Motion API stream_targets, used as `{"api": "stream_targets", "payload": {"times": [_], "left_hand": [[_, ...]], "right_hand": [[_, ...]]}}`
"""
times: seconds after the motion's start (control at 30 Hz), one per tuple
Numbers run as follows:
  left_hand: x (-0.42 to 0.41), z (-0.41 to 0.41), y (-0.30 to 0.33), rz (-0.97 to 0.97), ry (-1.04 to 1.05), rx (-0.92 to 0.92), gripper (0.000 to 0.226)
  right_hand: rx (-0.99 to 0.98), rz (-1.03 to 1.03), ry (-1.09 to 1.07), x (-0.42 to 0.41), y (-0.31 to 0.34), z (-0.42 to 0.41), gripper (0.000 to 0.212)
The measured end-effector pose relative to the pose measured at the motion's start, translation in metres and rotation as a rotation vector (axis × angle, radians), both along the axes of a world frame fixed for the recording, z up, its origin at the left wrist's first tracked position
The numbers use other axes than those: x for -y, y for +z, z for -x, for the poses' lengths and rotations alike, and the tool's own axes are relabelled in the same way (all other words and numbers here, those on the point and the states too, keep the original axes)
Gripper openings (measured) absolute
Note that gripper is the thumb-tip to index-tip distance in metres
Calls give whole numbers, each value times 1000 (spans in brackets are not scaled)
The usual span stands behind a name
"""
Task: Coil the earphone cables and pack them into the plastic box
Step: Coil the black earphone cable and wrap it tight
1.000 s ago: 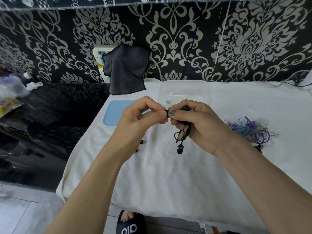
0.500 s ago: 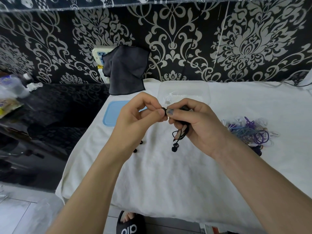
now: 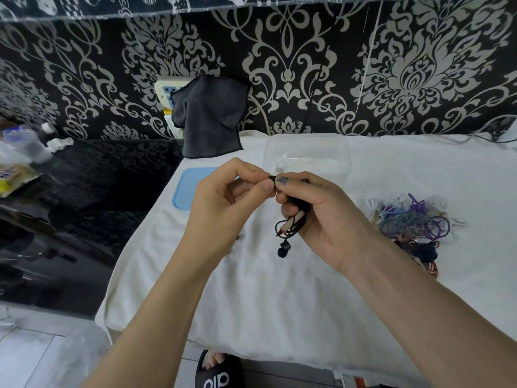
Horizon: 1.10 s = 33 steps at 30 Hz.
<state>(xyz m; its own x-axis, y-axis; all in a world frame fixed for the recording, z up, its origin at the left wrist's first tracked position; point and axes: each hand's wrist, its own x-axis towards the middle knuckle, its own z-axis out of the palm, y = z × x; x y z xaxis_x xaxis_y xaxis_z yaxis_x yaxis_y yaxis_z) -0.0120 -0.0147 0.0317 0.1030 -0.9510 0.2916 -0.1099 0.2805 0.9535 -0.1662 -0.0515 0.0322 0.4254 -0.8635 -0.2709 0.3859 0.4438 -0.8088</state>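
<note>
Since a second ago the dangling earbud (image 3: 283, 249) has shifted slightly left beneath the hands, while both hands have stayed close together over the white cloth. It hangs from a black earphone cable (image 3: 291, 231) whose loops are bunched in the right hand (image 3: 321, 217), with fingers curled round the bundle and the thumb laid along its top. The left hand (image 3: 223, 203) meets it at the fingertips, thumb and forefinger pinching the cable's end right beside the right thumb; how the cable runs between the two grips is hidden by the fingers. Both hands are held above the table, with the earbud hanging free of the cloth. Just behind them stands the clear plastic box (image 3: 307, 147), open on top, with something white and coiled inside. Left of the box and partly hidden by the left hand lies a light blue lid (image 3: 190, 189), flat on the cloth. To the right, well apart from the hands, a tangle of purple, blue and white earphone cables (image 3: 411, 219) lies in a heap. The white cloth (image 3: 279, 303) covers the table up to the patterned wall, where a dark grey rag (image 3: 209, 119) hangs over a wall socket. At the bottom edge a black slipper (image 3: 221, 373) shows on the floor.
</note>
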Motion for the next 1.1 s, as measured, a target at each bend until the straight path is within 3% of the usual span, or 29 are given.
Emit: {"api": "stream_targets", "payload": {"times": [0.37,0.6,0.87,1.1], "left_hand": [[1,5,-4,129,91,229,21],[4,4,-7,263,148,477,6],[3,0,-13,356,152,716,3],[2,-5,-16,379,135,818,4]], "right_hand": [[149,-144,-1,-8,-2,-5,20],[274,-275,3,-9,-1,-3,20],[251,-353,0,-6,-4,2,3],[242,-406,8,0,-5,8,14]]}}
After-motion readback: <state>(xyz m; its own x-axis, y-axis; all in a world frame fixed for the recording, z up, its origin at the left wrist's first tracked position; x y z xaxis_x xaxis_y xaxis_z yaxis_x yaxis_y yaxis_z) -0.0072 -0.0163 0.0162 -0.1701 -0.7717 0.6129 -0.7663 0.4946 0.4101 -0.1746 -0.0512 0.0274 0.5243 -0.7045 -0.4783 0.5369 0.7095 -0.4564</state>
